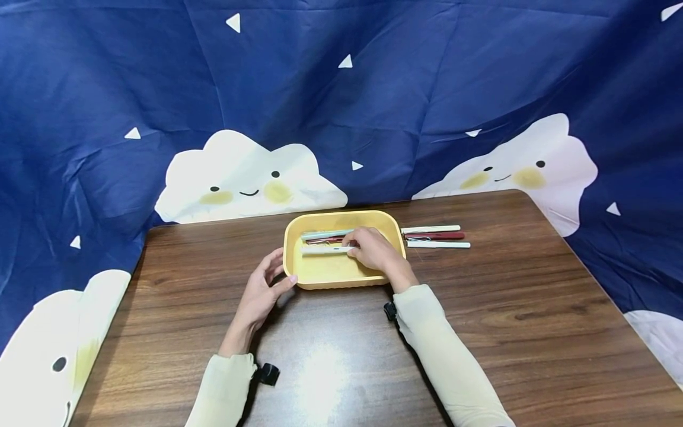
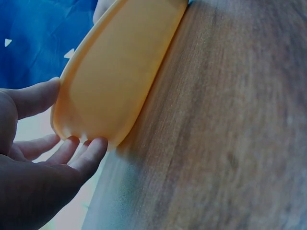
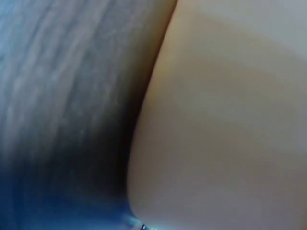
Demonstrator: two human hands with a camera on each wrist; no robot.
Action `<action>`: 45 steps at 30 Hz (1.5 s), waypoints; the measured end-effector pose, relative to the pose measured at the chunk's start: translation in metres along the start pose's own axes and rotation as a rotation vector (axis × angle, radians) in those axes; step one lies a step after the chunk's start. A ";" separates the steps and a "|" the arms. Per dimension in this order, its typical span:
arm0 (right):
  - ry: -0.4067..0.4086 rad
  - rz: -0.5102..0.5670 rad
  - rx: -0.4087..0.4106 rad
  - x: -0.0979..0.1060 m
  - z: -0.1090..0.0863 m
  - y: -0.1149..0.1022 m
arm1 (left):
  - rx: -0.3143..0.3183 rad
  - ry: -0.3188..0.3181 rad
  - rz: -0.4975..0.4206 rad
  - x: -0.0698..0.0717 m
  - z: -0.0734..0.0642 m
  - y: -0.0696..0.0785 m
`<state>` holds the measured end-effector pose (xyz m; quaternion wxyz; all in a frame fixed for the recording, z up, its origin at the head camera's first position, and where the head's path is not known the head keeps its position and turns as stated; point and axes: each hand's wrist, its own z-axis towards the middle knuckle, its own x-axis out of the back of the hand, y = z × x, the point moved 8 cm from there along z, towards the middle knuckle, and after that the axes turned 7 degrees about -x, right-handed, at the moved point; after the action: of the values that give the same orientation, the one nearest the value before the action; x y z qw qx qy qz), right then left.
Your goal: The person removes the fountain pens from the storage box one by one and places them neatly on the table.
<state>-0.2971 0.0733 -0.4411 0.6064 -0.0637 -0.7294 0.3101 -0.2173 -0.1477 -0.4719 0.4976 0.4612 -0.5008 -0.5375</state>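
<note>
A yellow plastic tray [image 1: 347,283] sits on the table with several pens in it. My right hand [image 1: 373,249] reaches inside and pinches the right end of a white pen [image 1: 322,250]. Behind that one lie a dark red pen [image 1: 320,241] and a light blue pen [image 1: 322,235], partly covered by the hand. My left hand [image 1: 261,290] steadies the tray's left end, thumb at the near corner of the rim. In the left wrist view its fingertips [image 2: 98,146] touch the tray's outer wall [image 2: 110,81]. The right wrist view shows only the tray's outside [image 3: 216,134], close up.
Right of the tray, a cream pen [image 1: 432,229], a red pen [image 1: 440,235] and a white pen [image 1: 443,245] lie side by side on the brown wooden table [image 1: 533,308]. A blue cloth [image 1: 320,107] with clouds hangs behind the table's far edge.
</note>
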 end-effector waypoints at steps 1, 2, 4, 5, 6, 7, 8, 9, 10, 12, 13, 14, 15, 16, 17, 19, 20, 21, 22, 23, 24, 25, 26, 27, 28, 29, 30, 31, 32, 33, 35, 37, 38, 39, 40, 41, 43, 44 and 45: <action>0.001 0.002 -0.001 0.001 -0.001 0.000 | 0.000 0.001 -0.001 0.000 0.000 0.000; 0.004 0.002 -0.001 0.002 -0.002 0.000 | -0.001 0.001 -0.003 0.000 0.000 0.000; 0.009 0.004 0.005 0.004 -0.004 0.000 | -0.005 0.001 -0.005 0.000 0.000 0.000; 0.012 0.004 0.007 0.004 -0.004 0.000 | -0.006 0.000 -0.006 0.000 0.000 -0.001; 0.015 0.004 0.009 0.005 -0.005 0.000 | -0.007 0.001 -0.008 0.000 0.000 -0.001; 0.017 0.006 0.009 0.006 -0.006 0.000 | -0.007 0.001 -0.009 0.001 0.000 -0.001; 0.020 0.008 0.012 0.007 -0.007 0.000 | -0.006 0.002 -0.010 0.001 0.000 -0.002; 0.020 0.014 0.012 0.008 -0.008 0.000 | -0.005 0.002 -0.010 0.001 0.000 -0.002; 0.023 0.015 0.016 0.010 -0.009 0.000 | -0.002 0.001 -0.010 0.001 0.000 -0.002; 0.028 0.018 0.026 0.012 -0.010 -0.001 | 0.002 0.001 -0.008 0.001 0.000 -0.003; 0.032 0.017 0.029 0.014 -0.011 -0.001 | 0.004 0.001 -0.005 0.001 0.000 -0.003; 0.037 0.014 0.035 0.015 -0.012 -0.002 | 0.005 0.000 -0.003 0.001 0.000 -0.002; 0.039 0.014 0.036 0.017 -0.012 -0.002 | 0.006 -0.001 -0.002 0.001 0.001 -0.002; 0.043 0.012 0.040 0.018 -0.013 -0.002 | 0.007 -0.001 0.000 0.001 0.001 -0.002; 0.046 0.014 0.042 0.020 -0.013 -0.002 | 0.007 0.000 0.001 0.001 0.001 -0.002; 0.056 0.014 0.049 0.022 -0.014 -0.002 | 0.006 -0.001 0.002 0.001 0.002 -0.001; 0.059 0.017 0.055 0.024 -0.015 -0.003 | 0.005 -0.002 0.002 0.000 0.002 -0.001; 0.062 0.020 0.059 0.024 -0.016 -0.003 | 0.004 -0.002 0.002 0.000 0.002 -0.001; 0.066 0.021 0.066 0.025 -0.017 -0.004 | 0.004 -0.002 0.002 0.000 0.002 -0.001; 0.070 0.021 0.074 0.026 -0.018 -0.005 | 0.004 -0.002 0.003 0.000 0.002 -0.001; 0.073 0.021 0.080 0.027 -0.019 -0.005 | 0.004 -0.002 0.003 0.000 0.001 -0.001; 0.074 0.021 0.086 0.028 -0.021 -0.006 | 0.004 -0.001 0.003 0.001 0.001 -0.001; 0.077 0.022 0.093 0.029 -0.022 -0.007 | 0.005 0.000 0.004 0.001 0.001 -0.001; 0.081 0.023 0.099 0.030 -0.023 -0.007 | 0.005 0.001 0.004 0.001 0.001 -0.001; 0.085 0.028 0.103 0.032 -0.025 -0.008 | 0.006 0.001 0.005 0.001 0.001 -0.001; 0.090 0.028 0.107 0.034 -0.026 -0.008 | 0.006 0.001 0.006 0.001 0.000 -0.001; 0.097 0.026 0.112 0.035 -0.028 -0.009 | 0.007 0.001 0.006 0.001 0.000 -0.001; 0.103 0.027 0.117 0.037 -0.029 -0.009 | 0.008 0.000 0.007 0.001 0.000 -0.001; 0.110 0.027 0.122 0.039 -0.030 -0.009 | 0.008 0.000 0.007 0.001 0.000 -0.001; 0.115 0.027 0.126 0.040 -0.031 -0.009 | 0.008 -0.001 0.006 0.001 0.000 -0.001; 0.128 0.021 0.138 0.043 -0.033 -0.008 | 0.007 -0.001 0.002 0.001 0.000 -0.001; 0.137 0.020 0.146 0.046 -0.035 -0.007 | 0.005 -0.002 0.000 0.000 0.000 0.000; 0.139 0.019 0.146 0.047 -0.036 -0.006 | 0.003 -0.002 -0.001 0.000 0.001 0.000; 0.140 0.020 0.145 0.048 -0.037 -0.004 | 0.002 -0.003 0.000 0.000 0.001 0.000; 0.141 0.018 0.143 0.049 -0.038 -0.003 | 0.002 -0.003 0.002 0.000 0.001 0.000; 0.141 0.017 0.139 0.051 -0.038 -0.002 | 0.002 -0.005 0.005 0.000 0.001 0.000; 0.140 0.014 0.130 0.053 -0.040 0.001 | 0.003 -0.005 0.007 0.000 0.001 0.000; 0.141 0.014 0.124 0.054 -0.041 0.003 | 0.004 -0.005 0.008 0.000 0.001 -0.001; 0.146 0.013 0.121 0.056 -0.041 0.004 | 0.005 -0.005 0.008 0.000 0.001 -0.001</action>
<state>-0.2744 0.1182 -0.3931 0.6585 -0.0541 -0.6629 0.3523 -0.2182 -0.1481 -0.4729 0.4973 0.4590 -0.5054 -0.5354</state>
